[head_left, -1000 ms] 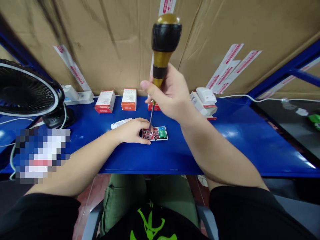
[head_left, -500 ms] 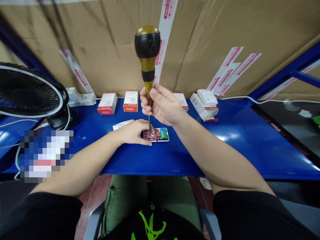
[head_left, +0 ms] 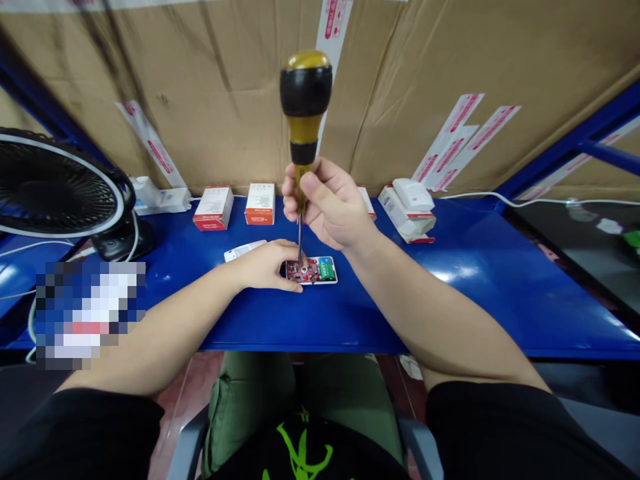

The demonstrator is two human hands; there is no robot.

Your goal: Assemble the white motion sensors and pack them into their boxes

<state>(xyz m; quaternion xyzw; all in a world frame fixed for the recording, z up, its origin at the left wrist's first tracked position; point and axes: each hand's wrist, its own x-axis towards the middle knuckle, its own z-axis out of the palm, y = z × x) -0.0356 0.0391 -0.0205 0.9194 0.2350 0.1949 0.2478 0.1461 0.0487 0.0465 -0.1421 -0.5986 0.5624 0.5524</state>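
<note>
Pinched in the fingers of my right hand (head_left: 333,203) is a screwdriver (head_left: 306,90) with a yellow and black handle. It stands nearly upright, and its shaft points down onto a red circuit board (head_left: 306,271) in a white casing. A green and blue battery (head_left: 327,268) sits at the casing's right end. My left hand (head_left: 273,265) grips the left end of this opened device, thumb at the near edge and fingers at the far side. Where the tip meets the board is too small to make out. Behind my left hand lies a white cover (head_left: 245,250), partly hidden.
Small white and red boxes (head_left: 213,208) stand along the back of the blue table (head_left: 480,287). A white device (head_left: 414,195) rests on an opened box (head_left: 407,217) at right. At left are a black fan (head_left: 55,183), a power strip (head_left: 173,200) and cables.
The screwdriver's handle has tipped slightly to the right, with my right hand shifting a little along with it. My left hand and the device stay in place.
</note>
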